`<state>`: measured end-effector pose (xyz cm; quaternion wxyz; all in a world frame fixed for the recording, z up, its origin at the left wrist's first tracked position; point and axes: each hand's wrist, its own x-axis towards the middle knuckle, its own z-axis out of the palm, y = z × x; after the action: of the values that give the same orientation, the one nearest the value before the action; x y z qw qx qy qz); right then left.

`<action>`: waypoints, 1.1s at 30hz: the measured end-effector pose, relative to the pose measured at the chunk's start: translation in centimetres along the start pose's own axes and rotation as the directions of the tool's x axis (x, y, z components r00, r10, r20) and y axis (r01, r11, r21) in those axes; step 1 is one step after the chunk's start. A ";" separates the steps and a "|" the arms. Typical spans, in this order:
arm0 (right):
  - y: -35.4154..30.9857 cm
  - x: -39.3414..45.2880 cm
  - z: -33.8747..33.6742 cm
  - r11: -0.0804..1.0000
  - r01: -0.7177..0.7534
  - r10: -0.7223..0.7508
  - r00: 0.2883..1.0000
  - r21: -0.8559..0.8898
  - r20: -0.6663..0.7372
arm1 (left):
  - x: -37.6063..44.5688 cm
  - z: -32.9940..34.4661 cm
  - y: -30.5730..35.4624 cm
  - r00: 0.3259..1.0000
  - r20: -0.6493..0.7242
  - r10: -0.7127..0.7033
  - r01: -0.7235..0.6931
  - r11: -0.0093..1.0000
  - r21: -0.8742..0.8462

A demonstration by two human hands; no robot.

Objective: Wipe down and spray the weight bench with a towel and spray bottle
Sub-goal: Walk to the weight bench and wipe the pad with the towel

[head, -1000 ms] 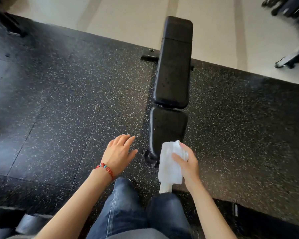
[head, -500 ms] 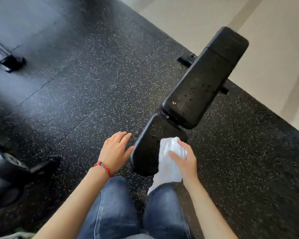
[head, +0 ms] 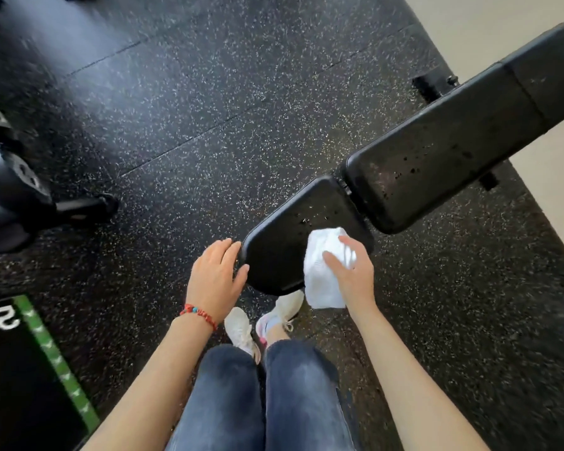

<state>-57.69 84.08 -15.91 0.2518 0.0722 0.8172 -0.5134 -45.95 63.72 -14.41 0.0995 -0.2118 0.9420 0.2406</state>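
Observation:
The black padded weight bench [head: 437, 161] runs from the lower middle up to the right edge, with droplets speckling its back pad and its seat pad [head: 284, 232]. My right hand [head: 355, 275] presses a crumpled white towel [head: 323, 275] onto the near right corner of the seat pad. My left hand [head: 215, 278] has its fingers apart and rests against the seat pad's near left edge, holding nothing. A red bead bracelet circles that wrist. No spray bottle is in view.
Black speckled rubber flooring [head: 192, 118] surrounds the bench. Dumbbells on a rack [head: 17, 187] sit at the left edge. A black box with a green stripe [head: 30, 369] lies at lower left. Pale floor [head: 502, 24] lies beyond the mat. My jeans and white shoes [head: 261, 323] are below the seat.
The view has swung left, so the bench now lies diagonally to the right. My right hand has set the towel down on the seat pad, and my left hand has reached the seat's edge.

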 end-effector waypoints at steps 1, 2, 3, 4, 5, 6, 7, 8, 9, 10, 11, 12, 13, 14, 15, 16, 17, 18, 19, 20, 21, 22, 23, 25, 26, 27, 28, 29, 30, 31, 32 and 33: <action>0.6 0.4 0.7 1.000 0.007 -0.007 1.000 -0.013 0.009 | 0.0 0.9 -0.5 1.000 0.004 -0.004 0.004 1.000 0.001; 1.2 0.9 1.4 0.999 0.025 -0.025 1.000 -0.027 0.019 | 0.1 1.8 -1.0 1.000 0.006 -0.003 0.003 1.000 0.003; 1.9 1.4 2.1 0.999 0.042 -0.041 0.999 -0.035 0.025 | 0.3 2.7 -1.5 1.000 0.008 0.003 -0.003 1.000 0.006; 2.6 1.9 2.9 0.998 0.047 -0.046 0.998 -0.032 0.031 | 0.4 3.8 -2.0 1.000 0.015 0.009 -0.009 1.000 0.014; 3.4 2.5 3.6 0.999 0.041 -0.040 0.998 -0.023 0.038 | 0.6 4.9 -2.5 1.000 0.022 0.014 -0.014 1.000 0.022; 4.3 3.2 4.3 0.999 0.035 -0.035 0.998 -0.015 0.050 | 0.8 5.9 -3.0 0.999 0.026 0.020 -0.021 0.999 0.030; 5.2 3.8 5.0 0.999 0.032 -0.031 0.997 -0.012 0.064 | 1.1 7.0 -3.5 0.999 0.026 0.026 -0.027 0.999 0.037; 6.1 4.5 5.7 1.000 0.027 -0.026 0.997 -0.015 0.078 | 1.4 8.0 -3.9 0.999 0.028 0.031 -0.032 0.998 0.046; 7.1 5.1 6.4 0.999 0.024 -0.022 0.996 -0.022 0.090 | 1.6 9.0 -4.3 0.999 0.031 0.032 -0.034 0.998 0.054; 8.1 5.8 7.1 0.999 0.022 -0.019 0.995 -0.032 0.103 | 1.9 10.1 -4.8 0.999 0.033 0.031 -0.033 0.998 0.057; 9.2 6.4 7.6 0.998 0.026 -0.020 0.993 -0.052 0.115 | 2.2 11.2 -5.2 0.999 0.029 0.028 -0.030 0.998 0.057; 10.2 7.0 8.0 0.995 0.034 -0.022 0.992 -0.090 0.127 | 2.5 12.2 -5.5 1.000 0.020 0.023 -0.024 0.998 0.053; 11.2 7.4 8.2 0.988 0.044 -0.024 0.991 -0.148 0.134 | 2.8 13.1 -5.8 1.000 0.013 0.019 -0.019 0.999 0.047; 12.2 7.7 8.4 0.973 0.060 -0.031 0.991 -0.221 0.131 | 3.0 14.1 -6.0 1.000 0.007 0.017 -0.018 0.999 0.041; 13.1 8.0 8.6 0.949 0.088 -0.055 0.991 -0.302 0.119 | 3.2 15.0 -6.2 1.000 -0.002 0.019 -0.019 0.999 0.035; 13.9 8.2 8.9 0.909 0.135 -0.103 0.989 -0.395 0.101 | 3.5 15.9 -6.3 1.000 -0.010 0.024 -0.023 0.999 0.031; 14.8 8.1 9.2 0.844 0.195 -0.178 0.981 -0.500 0.083 | 3.7 16.6 -6.5 1.000 -0.012 0.028 -0.027 0.999 0.029; 15.4 8.0 9.5 0.758 0.242 -0.257 0.964 -0.605 0.063 | 3.8 17.4 -6.7 1.000 -0.009 0.029 -0.028 0.999 0.027; 15.9 7.8 9.8 0.672 0.264 -0.332 0.942 -0.692 0.037 | 4.0 18.0 -6.8 1.000 -0.010 0.027 -0.027 0.999 0.025; 16.2 7.7 10.1 0.596 0.270 -0.397 0.917 -0.756 0.014 | 4.1 18.6 -7.0 1.000 -0.019 0.024 -0.023 1.000 0.019; 16.5 7.6 10.4 0.540 0.270 -0.450 0.893 -0.797 -0.003 | 4.2 19.3 -7.2 0.999 -0.029 0.018 -0.018 1.000 0.007; 16.8 7.5 10.6 0.507 0.267 -0.493 0.870 -0.819 -0.021 | 4.2 19.8 -7.4 0.999 -0.035 0.011 -0.011 1.000 -0.006; 17.0 7.4 10.9 0.497 0.262 -0.520 0.853 -0.827 -0.042 | 4.2 20.3 -7.6 0.999 -0.037 0.006 -0.006 1.000 -0.016; 16.9 7.5 11.8 0.524 0.252 -0.530 0.844 -0.813 -0.080 | 4.2 21.0 -7.9 0.999 -0.039 0.007 -0.008 1.000 -0.019; 16.6 7.7 12.4 0.536 0.251 -0.535 0.839 -0.806 -0.094 | 4.2 21.2 -7.9 0.999 -0.039 0.007 -0.008 1.000 -0.022; 16.3 8.1 13.2 0.530 0.254 -0.552 0.827 -0.809 -0.102 | 4.2 21.3 -8.0 0.999 -0.040 0.005 -0.006 1.000 -0.029; 15.8 8.7 14.1 0.508 0.261 -0.580 0.808 -0.821 -0.103 | 4.1 21.5 -8.1 0.999 -0.043 0.004 -0.005 0.999 -0.034; 15.2 9.4 14.9 0.480 0.264 -0.612 0.784 -0.837 -0.103 | 4.1 21.6 -8.2 0.999 -0.050 0.007 -0.009 0.999 -0.035; 14.5 10.2 15.7 0.459 0.260 -0.635 0.765 -0.850 -0.109 | 4.0 21.6 -8.4 0.998 -0.059 0.014 -0.016 0.999 -0.032; 13.9 10.9 16.3 0.452 0.248 -0.647 0.753 -0.857 -0.123 | 4.1 21.6 -8.4 0.998 -0.064 0.023 -0.025 0.999 -0.029; 13.7 11.0 16.7 0.447 0.234 -0.655 0.743 -0.863 -0.137 | 4.1 21.5 -8.5 0.997 -0.064 0.032 -0.034 0.999 -0.026; 13.9 10.7 16.8 0.426 0.228 -0.673 0.727 -0.876 -0.138 | 4.1 21.4 -8.5 0.997 -0.058 0.041 -0.042 0.999 -0.025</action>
<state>-56.05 74.30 -38.08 -0.1047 -0.1597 0.9771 -0.0937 -44.02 66.13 -37.61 0.0646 -0.2004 0.9454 0.2487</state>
